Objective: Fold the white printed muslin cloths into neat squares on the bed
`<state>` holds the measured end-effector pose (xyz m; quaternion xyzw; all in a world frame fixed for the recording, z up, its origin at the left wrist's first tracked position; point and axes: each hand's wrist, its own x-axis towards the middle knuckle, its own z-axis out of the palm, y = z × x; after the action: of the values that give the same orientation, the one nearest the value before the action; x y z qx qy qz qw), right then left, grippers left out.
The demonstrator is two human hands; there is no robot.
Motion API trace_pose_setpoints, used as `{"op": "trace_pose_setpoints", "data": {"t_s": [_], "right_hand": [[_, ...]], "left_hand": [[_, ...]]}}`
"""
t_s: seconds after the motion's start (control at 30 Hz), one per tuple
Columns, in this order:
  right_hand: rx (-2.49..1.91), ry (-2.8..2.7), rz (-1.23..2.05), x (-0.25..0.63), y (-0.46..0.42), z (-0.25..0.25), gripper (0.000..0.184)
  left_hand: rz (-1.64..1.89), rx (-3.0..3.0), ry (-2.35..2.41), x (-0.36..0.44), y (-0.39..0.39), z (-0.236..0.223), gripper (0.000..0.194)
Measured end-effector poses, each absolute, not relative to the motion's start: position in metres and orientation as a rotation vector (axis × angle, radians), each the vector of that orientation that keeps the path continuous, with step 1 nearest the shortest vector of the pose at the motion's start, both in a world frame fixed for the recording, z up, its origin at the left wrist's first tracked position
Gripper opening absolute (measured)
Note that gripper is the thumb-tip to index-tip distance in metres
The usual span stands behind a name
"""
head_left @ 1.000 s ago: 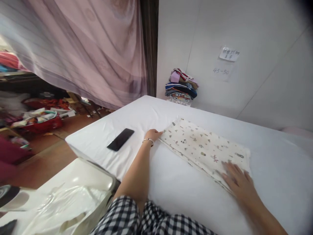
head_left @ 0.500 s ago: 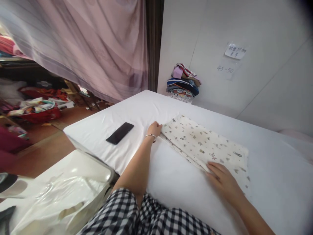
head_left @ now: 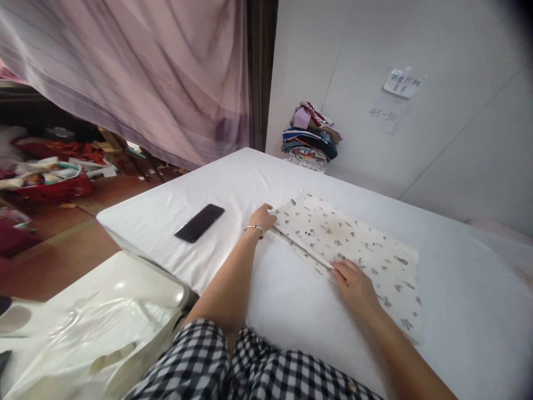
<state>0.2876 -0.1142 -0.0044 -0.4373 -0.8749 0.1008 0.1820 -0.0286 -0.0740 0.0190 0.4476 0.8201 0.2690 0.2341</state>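
Note:
A folded cream cloth (head_left: 333,230) printed with small grey-brown motifs lies on the white-covered table (head_left: 283,316). Its several layers show along the edge nearest me. My left hand (head_left: 263,217), a bracelet at its wrist, is closed on the cloth's left corner. Partway along the near edge, my right hand (head_left: 353,280) pinches the fold between thumb and fingers. A black smartphone (head_left: 200,223) lies flat to the left of my left hand, apart from the cloth.
Against the grey wall stands a stack of folded fabrics (head_left: 310,136). A pink curtain (head_left: 179,78) hangs beyond the table's left side. At lower left, a glossy cream plastic-covered surface (head_left: 120,322) adjoins the table. A red basket of cloth (head_left: 54,186) sits on the floor.
My right hand has slid left along the cloth's near edge, closer to my left hand. My left hand stays at the corner. The view has shifted slightly.

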Motion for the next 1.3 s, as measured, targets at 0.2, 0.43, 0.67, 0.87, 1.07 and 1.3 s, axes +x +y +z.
{"op": "trace_pose_setpoints", "data": {"t_s": [0.2,0.43,0.67,0.87,1.07,1.3], "right_hand": [[-1.176,-2.520,0.242,0.288,-0.118,-0.004,0.035],[-1.135,-2.528,0.157,0.288,-0.120,-0.011,0.032],[-1.118,-2.544,0.127,0.287,-0.122,-0.014,0.033],[-1.165,-2.521,0.113,0.286,-0.122,-0.017,0.032],[-1.248,-2.413,0.249,0.286,-0.118,-0.022,0.030],[-1.177,-2.378,0.353,0.288,-0.117,-0.023,0.032]], "left_hand": [[0.712,1.286,2.271,-0.028,-0.075,0.022,0.049],[0.641,1.293,2.304,-0.026,-0.076,0.023,0.047],[0.565,1.292,2.328,-0.025,-0.078,0.023,0.044],[0.599,1.293,2.295,-0.025,-0.081,0.026,0.049],[0.723,1.249,2.169,-0.024,-0.077,0.022,0.059],[0.779,1.220,2.170,-0.025,-0.074,0.017,0.054]]}}
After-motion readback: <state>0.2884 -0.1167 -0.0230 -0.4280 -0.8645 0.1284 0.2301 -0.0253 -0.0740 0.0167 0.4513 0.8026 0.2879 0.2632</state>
